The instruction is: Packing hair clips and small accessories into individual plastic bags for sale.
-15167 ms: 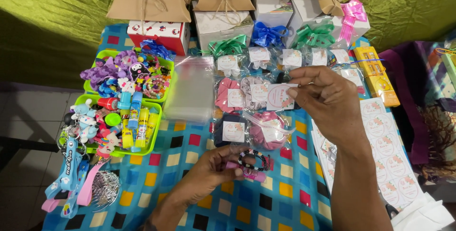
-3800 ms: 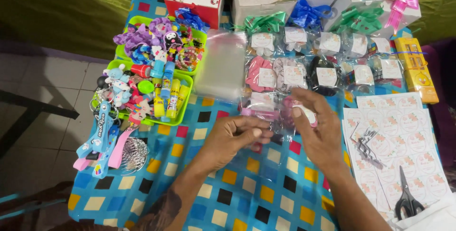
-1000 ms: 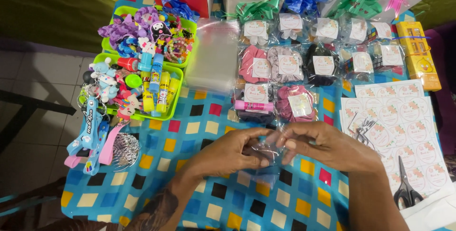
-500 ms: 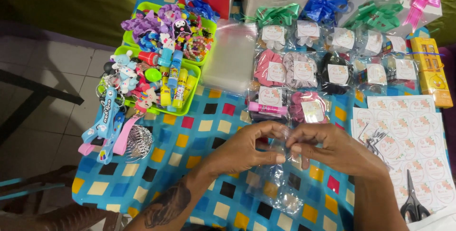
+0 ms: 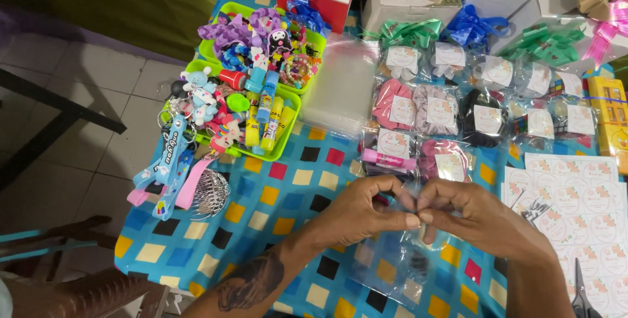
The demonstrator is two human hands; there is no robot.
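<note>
My left hand [image 5: 363, 210] and my right hand [image 5: 477, 216] meet above the checked tablecloth [image 5: 261, 207], fingertips pinched together on the top edge of a clear plastic bag [image 5: 405, 269]. The bag hangs down below my hands with a small dark item inside it. Just beyond my fingers lie packed bags with round labels, one holding a pink tube [image 5: 389, 159] and one holding pink scrunchies [image 5: 448, 161].
Green trays [image 5: 288, 128] of toys and keychains sit at the left, a stack of empty clear bags [image 5: 340, 89] in the middle. Rows of labelled bags and ribbon bows [image 5: 409, 30] lie behind. Sticker sheets [image 5: 582, 207] and scissors [image 5: 582, 295] are at the right. Gift boxes line the back.
The view has shifted slightly. My hands have come closer together on the bag's top edge, and the bag hangs lower beneath them.
</note>
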